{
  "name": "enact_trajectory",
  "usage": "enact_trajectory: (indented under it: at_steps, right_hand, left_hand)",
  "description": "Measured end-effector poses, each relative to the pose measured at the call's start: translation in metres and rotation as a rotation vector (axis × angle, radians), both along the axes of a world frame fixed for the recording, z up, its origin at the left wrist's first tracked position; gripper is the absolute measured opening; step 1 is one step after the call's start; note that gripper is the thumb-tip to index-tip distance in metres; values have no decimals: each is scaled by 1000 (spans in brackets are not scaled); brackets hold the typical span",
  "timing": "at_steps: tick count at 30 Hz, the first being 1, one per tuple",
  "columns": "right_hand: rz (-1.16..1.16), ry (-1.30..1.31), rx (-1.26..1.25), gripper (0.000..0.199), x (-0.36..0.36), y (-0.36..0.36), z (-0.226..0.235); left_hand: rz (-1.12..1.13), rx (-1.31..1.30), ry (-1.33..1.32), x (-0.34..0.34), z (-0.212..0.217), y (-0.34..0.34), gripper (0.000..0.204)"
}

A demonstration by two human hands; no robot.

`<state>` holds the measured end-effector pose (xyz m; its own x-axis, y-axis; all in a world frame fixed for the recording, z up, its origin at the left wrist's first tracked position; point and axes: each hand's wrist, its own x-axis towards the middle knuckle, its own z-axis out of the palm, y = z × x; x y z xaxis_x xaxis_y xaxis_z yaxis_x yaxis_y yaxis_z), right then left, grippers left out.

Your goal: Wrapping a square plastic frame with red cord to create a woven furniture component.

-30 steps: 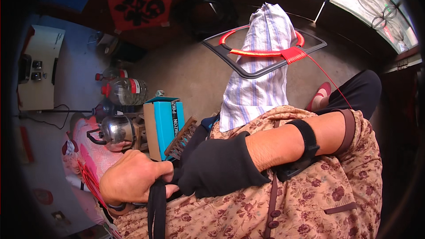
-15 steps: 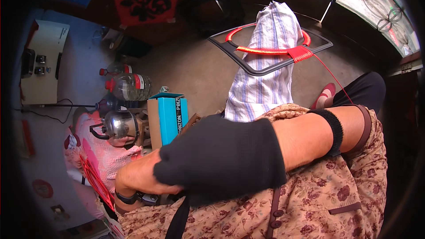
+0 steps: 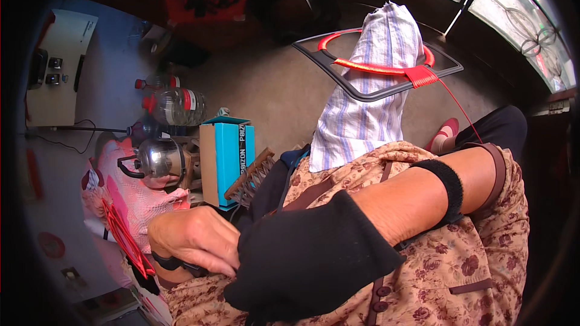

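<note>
A black knit cover, glove or sleeve I cannot tell, encloses my right hand and wrist. My right forearm, with a black strap near the elbow, reaches in from the right; its fingers are hidden under the cloth. My left hand is closed at the cover's far end, its fingertips out of sight against the black fabric. Beyond them, a striped cloth drapes over my raised leg. Around that cloth sits a dark rectangular frame bearing an oval ring wound with red cord. One red strand runs from it toward my right elbow.
To the left stand a steel kettle, a blue box and large clear bottles. A red cord bundle hangs over pink cloth. A wooden slatted piece lies beside the box. Windows line the far right.
The covered right hand has dropped lower, toward my lap, exposing the wooden slats and more of my floral garment. My left hand, partly hidden before, now shows its knuckles.
</note>
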<state>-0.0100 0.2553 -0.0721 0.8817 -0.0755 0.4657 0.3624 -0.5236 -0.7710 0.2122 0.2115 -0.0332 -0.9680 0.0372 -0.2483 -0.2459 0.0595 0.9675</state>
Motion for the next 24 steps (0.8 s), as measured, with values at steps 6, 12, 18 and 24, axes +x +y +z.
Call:
enact_trajectory:
  at_steps: [6,12,18,24]
  right_hand:
    - [-176,-185,96,11,-12,0,-5]
    - [-276,-308,37,13,-4,-2,-8]
    - [-275,-252,-74,24,-8,1,-11]
    - [-340,-285,-29,22,-10,-6,-8]
  left_hand:
    - [453,200,-22,6,-11,13,16]
    - [718,416,239,14,-27,21,15]
    - [-16,187,-27,38,-46,10,12]
    - [-95,180,-359,34,-42,8,19]
